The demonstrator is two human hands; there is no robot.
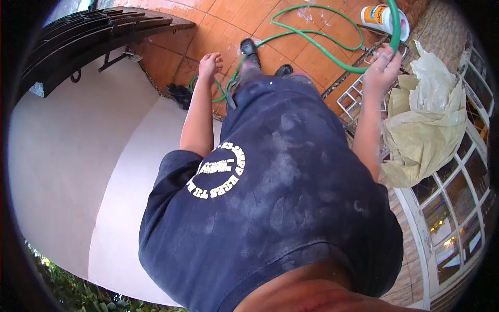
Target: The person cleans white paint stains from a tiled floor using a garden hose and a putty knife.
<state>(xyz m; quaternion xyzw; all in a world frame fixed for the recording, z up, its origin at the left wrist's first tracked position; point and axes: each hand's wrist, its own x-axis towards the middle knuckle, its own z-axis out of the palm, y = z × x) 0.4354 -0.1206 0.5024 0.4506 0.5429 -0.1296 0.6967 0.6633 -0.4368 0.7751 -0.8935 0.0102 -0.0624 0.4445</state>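
Note:
My right hand (382, 72) is wrapped round a green garden hose (396, 28), which rises past the top edge of the view and also loops down to the floor. My left hand (210, 64) hangs in the air beside my legs, fingers loosely curled and a little apart, with nothing visible in it. A lower stretch of the hose runs along the floor near my dark shoe (249, 47). Close to my right forearm hangs a crumpled yellowish plastic sheet (423, 127). My dark T-shirt (280, 171) has pale dusty smears.
Orange floor tiles (228, 23) carry whitish stains. A white bucket (385, 20) with an orange label lies at the upper right. White metal grilles (442, 208) line the right side. On the left stand a pale wall (67, 145) and dark metal railing (93, 39). Plants show at bottom left.

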